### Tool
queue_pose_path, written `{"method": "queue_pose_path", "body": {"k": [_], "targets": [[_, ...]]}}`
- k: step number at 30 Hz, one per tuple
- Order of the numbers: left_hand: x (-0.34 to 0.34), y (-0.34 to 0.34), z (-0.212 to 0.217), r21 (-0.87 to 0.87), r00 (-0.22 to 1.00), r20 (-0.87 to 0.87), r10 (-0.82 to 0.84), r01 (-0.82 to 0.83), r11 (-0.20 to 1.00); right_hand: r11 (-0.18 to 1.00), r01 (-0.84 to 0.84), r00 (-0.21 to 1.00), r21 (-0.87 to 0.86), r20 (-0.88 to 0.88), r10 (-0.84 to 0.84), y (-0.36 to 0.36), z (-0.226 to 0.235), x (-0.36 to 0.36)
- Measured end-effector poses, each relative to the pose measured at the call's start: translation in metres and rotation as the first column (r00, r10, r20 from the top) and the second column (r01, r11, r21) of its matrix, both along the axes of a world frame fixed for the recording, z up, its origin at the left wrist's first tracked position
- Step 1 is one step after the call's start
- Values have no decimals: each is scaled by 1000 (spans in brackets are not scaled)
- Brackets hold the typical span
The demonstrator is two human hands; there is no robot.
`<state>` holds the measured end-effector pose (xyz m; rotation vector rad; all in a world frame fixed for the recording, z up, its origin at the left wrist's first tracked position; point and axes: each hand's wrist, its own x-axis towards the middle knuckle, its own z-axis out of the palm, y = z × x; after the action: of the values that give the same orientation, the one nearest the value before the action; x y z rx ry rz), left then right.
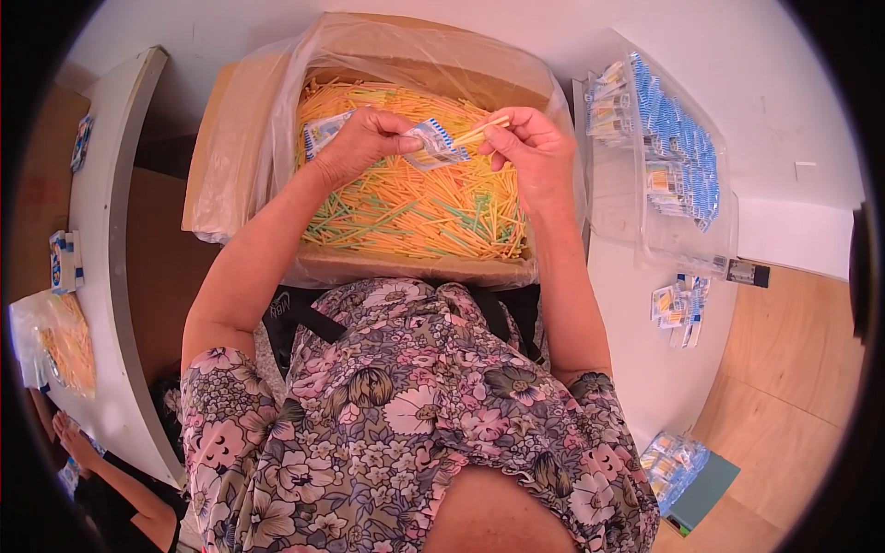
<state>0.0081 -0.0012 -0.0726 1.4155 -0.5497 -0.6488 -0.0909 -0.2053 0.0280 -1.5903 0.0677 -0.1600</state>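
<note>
A small clear plastic packet (437,147) with a blue striped edge is pinched between the thumb and fingers of my left hand (367,143). My right hand (533,146) holds a few thin pale-yellow sticks (483,130) between thumb and fingertips, their ends at the packet's edge. Whether the sticks enter the packet I cannot tell. Both hands are above a cardboard box (406,267) lined with clear plastic. Loose thin sticks (415,207) in orange, yellow and green fill it. More blue-and-clear packets (323,132) lie on the sticks beside my left hand, partly covered by it.
Right of the box, a clear plastic bin (687,241) holding many packets stands on a white table (618,304). Loose packets (680,302) lie nearby; bagged packets (673,465) are lower right. On the left table (124,267) sits a bag of sticks (66,341). Another person's hand (76,442) shows lower left.
</note>
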Motion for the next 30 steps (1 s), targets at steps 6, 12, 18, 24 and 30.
{"method": "queue_pose_path", "body": {"k": [6,12,18,24,30], "targets": [[-1,0,5,-33,998,-15,-56,55,998,995,-50,997,92,-60,55,-8,-11,4],[3,3,-1,-36,996,-73,-43,41,999,997,-47,999,55,18,46,-19,-1,5],[2,-1,3,-42,989,-139,-40,35,998,996,-18,1000,89,13,16,-16,-2,1],[-3,5,24,-399,951,-46,-305,263,878,903,52,999,-427,25,-46,-12,-12,6],[-10,0,26,-88,930,-4,-368,366,926,895,-194,980,-402,-33,197,20,-17,1]]}}
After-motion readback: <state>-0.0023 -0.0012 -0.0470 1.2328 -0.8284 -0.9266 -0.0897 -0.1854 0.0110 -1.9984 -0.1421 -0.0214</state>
